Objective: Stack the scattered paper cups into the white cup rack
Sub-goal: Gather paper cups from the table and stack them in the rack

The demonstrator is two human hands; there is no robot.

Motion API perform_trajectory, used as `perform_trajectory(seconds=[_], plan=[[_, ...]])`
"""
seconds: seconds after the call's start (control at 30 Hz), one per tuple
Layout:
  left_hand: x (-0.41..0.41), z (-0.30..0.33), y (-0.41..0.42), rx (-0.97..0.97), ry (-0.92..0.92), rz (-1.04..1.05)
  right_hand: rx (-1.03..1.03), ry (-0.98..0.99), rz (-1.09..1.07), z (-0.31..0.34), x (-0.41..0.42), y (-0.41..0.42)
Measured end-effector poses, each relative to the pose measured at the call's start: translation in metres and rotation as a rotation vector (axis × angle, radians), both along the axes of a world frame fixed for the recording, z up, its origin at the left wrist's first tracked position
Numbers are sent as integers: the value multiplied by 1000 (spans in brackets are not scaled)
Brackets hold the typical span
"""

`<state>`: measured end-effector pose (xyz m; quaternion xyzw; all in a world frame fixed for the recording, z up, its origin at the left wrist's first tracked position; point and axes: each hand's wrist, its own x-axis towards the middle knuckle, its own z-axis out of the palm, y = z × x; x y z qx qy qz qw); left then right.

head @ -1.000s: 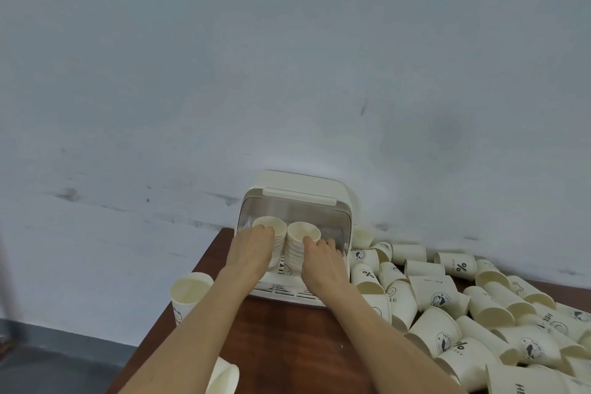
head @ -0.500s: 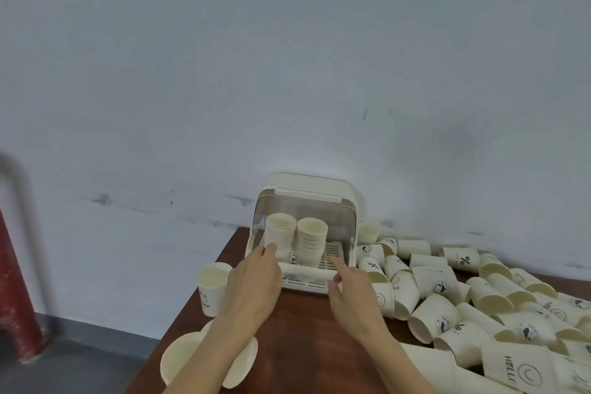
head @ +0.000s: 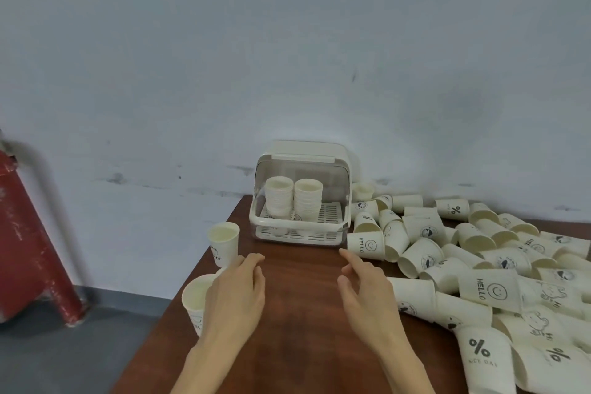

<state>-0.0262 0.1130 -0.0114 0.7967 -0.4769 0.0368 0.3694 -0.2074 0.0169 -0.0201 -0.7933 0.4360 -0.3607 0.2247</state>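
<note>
Hands come first: the left hand (head: 235,293) and right hand (head: 367,291) hover apart over the brown desk (head: 297,323), fingers loose and holding nothing. Lots of paper cups (head: 479,265) lie tipped over on the right, with two standing cups (head: 223,243) on the left. Farther back, the white cup rack (head: 299,195) holds only two stacks (head: 292,200), so most work is left.

A brown wooden table (head: 297,313) sits against a scuffed pale wall (head: 287,57); at nine o'clock leans a red pipe (head: 28,240) on grey floor (head: 64,355).
</note>
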Motion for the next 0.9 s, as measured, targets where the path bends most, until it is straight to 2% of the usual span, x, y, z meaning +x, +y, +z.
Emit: perform_trajectory(seconds=[0.37,0.5,0.63,0.77,0.9], plan=[[7,-10,30,40,-22,73,57,-17,47,-2,13,25],[9,-9,28,33,-67,38,67,-12,65,-5,20,32],[17,-7,9,143,-234,-44,95,-14,71,-10,18,38],[27,-11,-15,294,-496,-122,107,-3,66,-11,16,38],[26,-17,-27,549,-670,-119,102,4,64,-14,16,36]])
